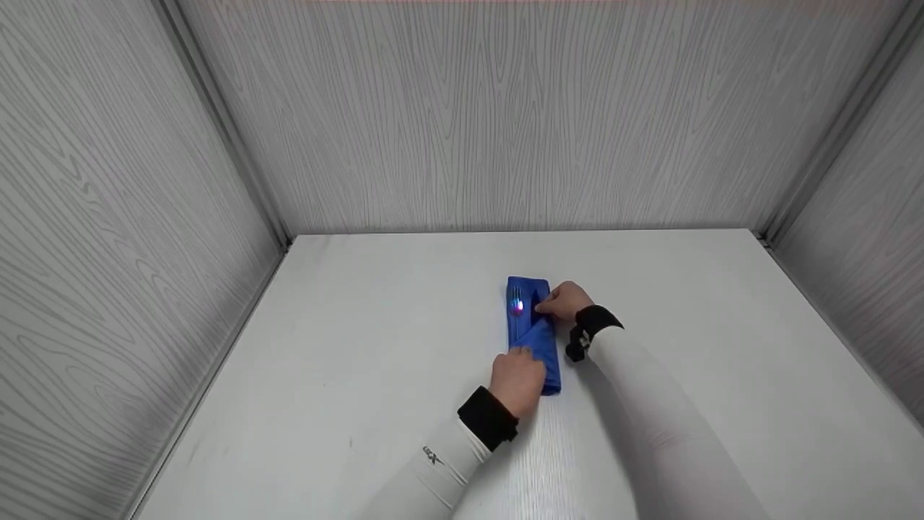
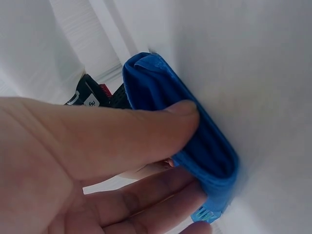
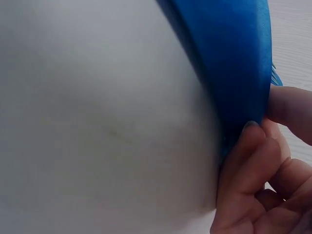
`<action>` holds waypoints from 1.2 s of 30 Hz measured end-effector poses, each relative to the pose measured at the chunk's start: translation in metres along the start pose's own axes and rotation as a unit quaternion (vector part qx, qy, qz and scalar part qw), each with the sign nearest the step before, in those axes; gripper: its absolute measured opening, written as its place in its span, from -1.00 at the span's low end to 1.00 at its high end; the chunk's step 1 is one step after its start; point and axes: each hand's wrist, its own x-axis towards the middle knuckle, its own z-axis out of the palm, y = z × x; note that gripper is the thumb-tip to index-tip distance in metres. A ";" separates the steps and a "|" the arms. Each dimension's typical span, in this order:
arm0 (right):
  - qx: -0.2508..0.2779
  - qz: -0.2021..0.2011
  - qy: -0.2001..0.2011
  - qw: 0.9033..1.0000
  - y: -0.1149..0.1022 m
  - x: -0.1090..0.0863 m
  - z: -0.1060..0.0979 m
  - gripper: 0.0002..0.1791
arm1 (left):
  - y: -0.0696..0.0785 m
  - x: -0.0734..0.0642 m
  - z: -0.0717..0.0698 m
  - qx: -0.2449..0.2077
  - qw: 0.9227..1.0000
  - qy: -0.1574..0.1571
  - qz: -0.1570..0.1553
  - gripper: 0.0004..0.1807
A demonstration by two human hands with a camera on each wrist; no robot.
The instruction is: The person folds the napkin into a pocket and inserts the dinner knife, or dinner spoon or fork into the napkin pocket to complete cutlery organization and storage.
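Observation:
A long blue cloth cutlery pouch lies on the white table, its fabric folded over along the lower part. The head of a shiny, rainbow-tinted fork shows at its upper left; the handle is hidden. My left hand grips the pouch near its lower end. In the left wrist view, its thumb presses into the open fold while the fingers lie on the other side. At the upper right edge my right hand pinches the cloth between thumb and fingers, as the right wrist view also shows.
The white table is enclosed by grey wood-grain panels at the back and both sides. Black straps circle both wrists, over white sleeves. The right strap carries a small black device beside the pouch.

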 end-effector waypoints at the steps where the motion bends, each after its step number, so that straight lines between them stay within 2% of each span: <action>1: 0.001 -0.002 0.004 1.000 0.000 0.000 0.001 -0.76 | 0.000 0.000 0.000 -0.001 1.000 -0.001 0.001 -0.94; 7: 0.002 -0.002 0.026 1.000 0.000 -0.003 0.003 -0.80 | 0.000 0.000 0.001 0.003 1.000 0.004 0.004 -0.93; 17: 0.017 0.007 0.032 0.999 0.001 -0.006 0.004 -0.81 | 0.001 0.001 0.000 0.009 1.000 0.010 0.002 -0.89; 22: 0.031 0.006 0.035 0.999 0.006 -0.006 0.003 -0.78 | 0.000 0.002 -0.005 -0.004 1.000 -0.020 -0.002 -0.86; 28: 0.078 0.013 0.036 0.996 0.015 -0.008 -0.001 -0.67 | -0.006 0.003 -0.011 -0.048 0.997 -0.068 -0.003 -0.80; 32: 0.110 0.023 0.035 0.993 0.019 -0.010 -0.007 -0.62 | -0.016 0.008 -0.018 -0.103 0.988 -0.116 -0.003 -0.72; 34: 0.116 0.027 0.047 0.992 0.022 -0.012 -0.011 -0.59 | -0.024 0.014 -0.022 -0.157 0.977 -0.145 -0.009 -0.67; 36: 0.120 0.024 0.065 0.990 0.024 -0.013 -0.015 -0.53 | -0.036 0.021 -0.024 -0.219 0.961 -0.165 -0.028 -0.60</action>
